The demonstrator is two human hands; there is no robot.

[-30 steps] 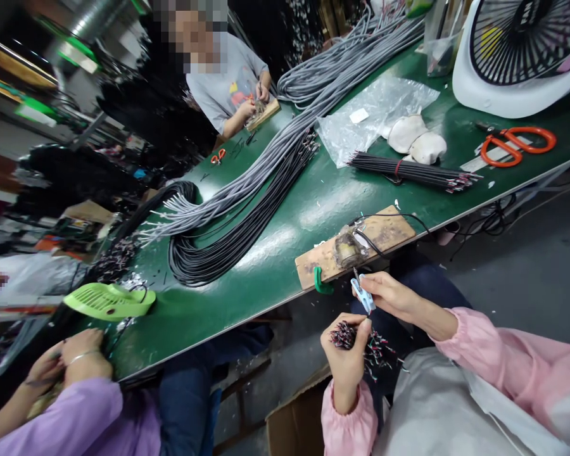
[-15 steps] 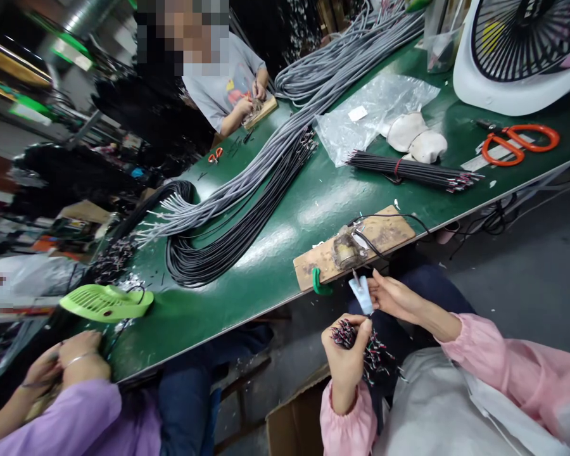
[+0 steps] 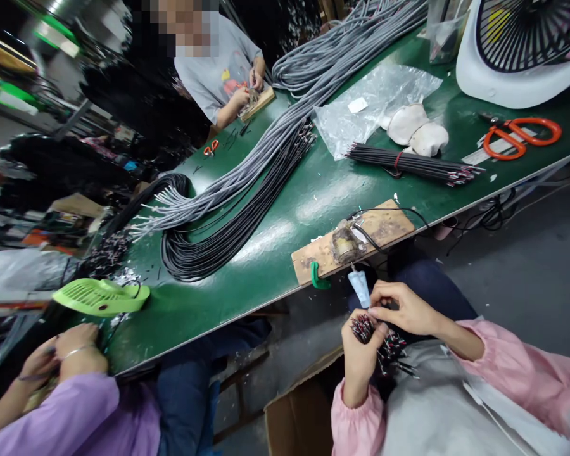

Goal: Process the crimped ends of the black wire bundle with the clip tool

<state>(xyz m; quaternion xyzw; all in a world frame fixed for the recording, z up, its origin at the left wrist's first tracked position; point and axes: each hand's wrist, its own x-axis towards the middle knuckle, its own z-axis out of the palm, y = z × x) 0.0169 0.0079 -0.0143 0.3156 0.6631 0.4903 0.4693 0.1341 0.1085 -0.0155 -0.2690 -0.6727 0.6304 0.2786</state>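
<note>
My left hand (image 3: 360, 351) is wrapped round a bundle of black cables (image 3: 393, 351) whose stripped ends show red, white and dark wires. Close against its thumb and the wire ends, my right hand (image 3: 408, 307) is closed in a pinch; what lies between those fingertips is too small to make out. Just beyond both hands, a light-blue tapered piece (image 3: 359, 289) hangs from a thin metal shaft. That shaft comes out of a small motor (image 3: 346, 246) fixed to a wooden board (image 3: 389, 221), which a green clamp (image 3: 318, 277) grips at the table edge.
On the green table (image 3: 266, 272) lie a tied cable bundle (image 3: 408, 164), orange-handled scissors (image 3: 522, 138), a plastic bag (image 3: 335, 123) and long grey cables (image 3: 247, 171). A white fan (image 3: 498, 88) stands at right. One co-worker in purple (image 3: 76, 405) sits left, another (image 3: 218, 76) opposite.
My right hand has moved down from beside the light-blue piece to the wire ends, its fingers closing. My left hand with the bundle has shifted slightly right. The light-blue piece hangs free of my fingers.
</note>
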